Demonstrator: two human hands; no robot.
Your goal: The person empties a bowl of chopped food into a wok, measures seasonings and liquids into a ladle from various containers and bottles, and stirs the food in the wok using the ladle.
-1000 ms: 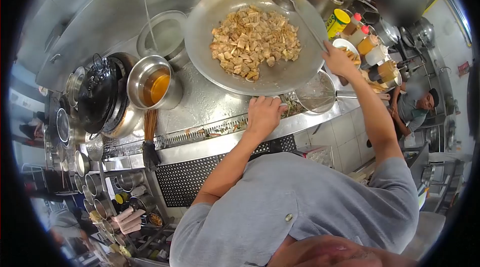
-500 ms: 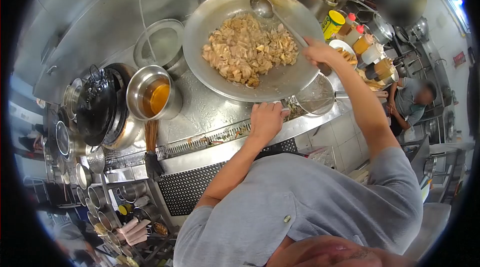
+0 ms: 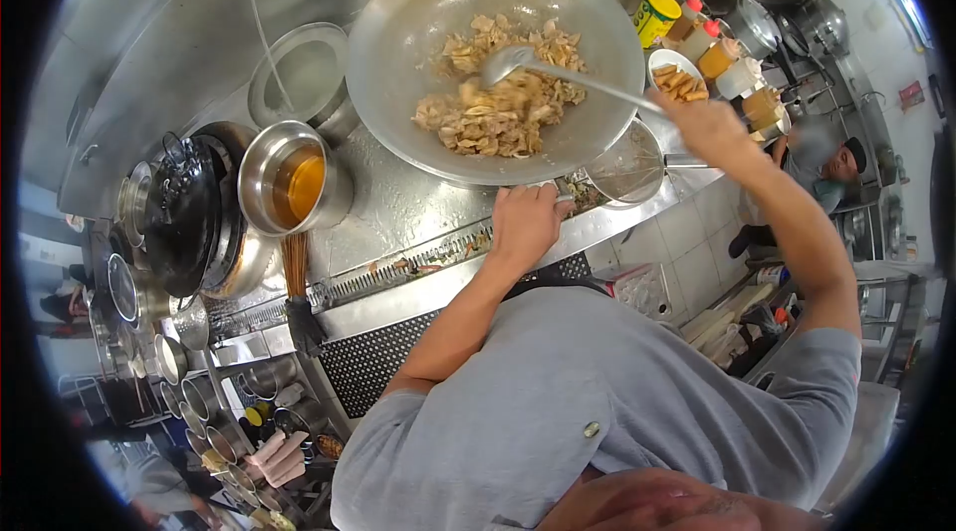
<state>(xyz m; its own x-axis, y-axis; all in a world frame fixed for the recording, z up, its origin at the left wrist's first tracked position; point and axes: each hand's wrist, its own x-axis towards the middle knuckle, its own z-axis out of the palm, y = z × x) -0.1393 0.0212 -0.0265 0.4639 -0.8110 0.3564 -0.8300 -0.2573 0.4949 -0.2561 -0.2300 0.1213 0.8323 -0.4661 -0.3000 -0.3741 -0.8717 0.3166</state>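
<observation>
A large wok (image 3: 388,83) holds chopped, browned meat pieces (image 3: 488,128), partly blurred by motion. My right hand (image 3: 709,136) is closed around the handle of a metal ladle (image 3: 513,61), reaching over the wok's right rim. The ladle's bowl lies in the middle of the meat. My left hand (image 3: 526,222) is closed at the wok's near edge, gripping a short handle whose end shows beside the fingers. Just right of the wok, a wire strainer (image 3: 627,168) rests on the counter.
Left of the wok stand a pot of amber liquid (image 3: 334,195), a round basin (image 3: 299,73), stacked black woks (image 3: 184,217) and a bamboo brush (image 3: 296,267). Sauce bottles (image 3: 719,56), a yellow can (image 3: 657,13) and a bowl of brown strips (image 3: 677,83) are at right. Another person (image 3: 827,168) is farther right.
The ladle has moved from the wok's far side down into the meat, and my right hand has shifted right. The meat has been spread and parted. My left hand keeps its grip.
</observation>
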